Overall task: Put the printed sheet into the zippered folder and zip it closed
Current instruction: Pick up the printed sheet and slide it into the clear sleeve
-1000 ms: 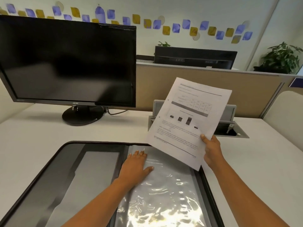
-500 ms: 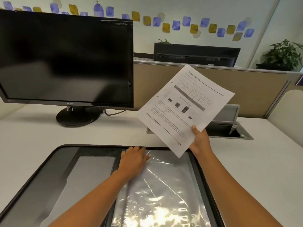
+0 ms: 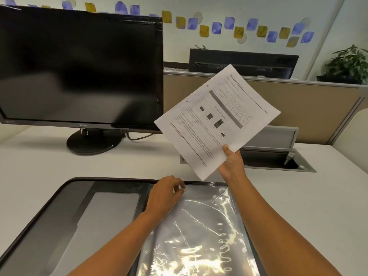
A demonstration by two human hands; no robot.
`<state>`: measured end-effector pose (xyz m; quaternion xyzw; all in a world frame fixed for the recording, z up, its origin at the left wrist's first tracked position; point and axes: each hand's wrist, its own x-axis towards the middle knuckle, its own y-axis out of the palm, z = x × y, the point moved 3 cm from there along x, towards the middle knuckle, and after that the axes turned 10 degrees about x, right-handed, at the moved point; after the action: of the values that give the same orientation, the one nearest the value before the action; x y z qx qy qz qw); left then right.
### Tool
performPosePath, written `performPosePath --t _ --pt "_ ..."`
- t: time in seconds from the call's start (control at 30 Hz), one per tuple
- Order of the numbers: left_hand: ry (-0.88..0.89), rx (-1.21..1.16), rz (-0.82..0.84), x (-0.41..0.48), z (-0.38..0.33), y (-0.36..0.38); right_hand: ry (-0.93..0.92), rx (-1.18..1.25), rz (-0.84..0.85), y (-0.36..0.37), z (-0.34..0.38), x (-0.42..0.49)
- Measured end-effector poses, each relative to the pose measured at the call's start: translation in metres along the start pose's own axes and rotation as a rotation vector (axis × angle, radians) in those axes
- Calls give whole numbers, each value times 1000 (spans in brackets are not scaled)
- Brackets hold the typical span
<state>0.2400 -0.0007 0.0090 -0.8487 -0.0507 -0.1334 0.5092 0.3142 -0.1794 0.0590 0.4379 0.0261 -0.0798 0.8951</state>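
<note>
The black zippered folder (image 3: 59, 208) lies open flat on the white desk, with a grey pocket on its left half and shiny clear plastic sleeves (image 3: 201, 226) on its right half. My left hand (image 3: 165, 194) rests at the top left corner of the sleeves, its fingertips pinched on the top edge of the plastic. My right hand (image 3: 232, 164) holds the printed sheet (image 3: 217, 118) by its lower edge, in the air above the folder's far edge. The sheet is tilted diagonally and shows text, a table and small dark pictures.
A large dark monitor (image 3: 79, 66) on a round stand (image 3: 93, 142) stands at the back left. An open cable hatch (image 3: 278, 158) sits in the desk behind the sheet. A beige partition (image 3: 308, 108), a second monitor and a plant (image 3: 348, 64) lie beyond.
My right hand has turned the sheet further counter-clockwise and raised it slightly. My left hand went from lying flat on the sleeves to pinching their top edge.
</note>
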Motion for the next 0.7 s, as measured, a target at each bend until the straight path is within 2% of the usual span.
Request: performPosePath --t 0.3,0.47,0.7 --pt "29 28 -38 1 2 -5 82 -87 28 9 -27 3" --pt "2 10 40 9 7 -11 123 -223 34 -7 -18 2" --pt "35 62 152 16 16 -15 218 -405 141 -24 4 6"
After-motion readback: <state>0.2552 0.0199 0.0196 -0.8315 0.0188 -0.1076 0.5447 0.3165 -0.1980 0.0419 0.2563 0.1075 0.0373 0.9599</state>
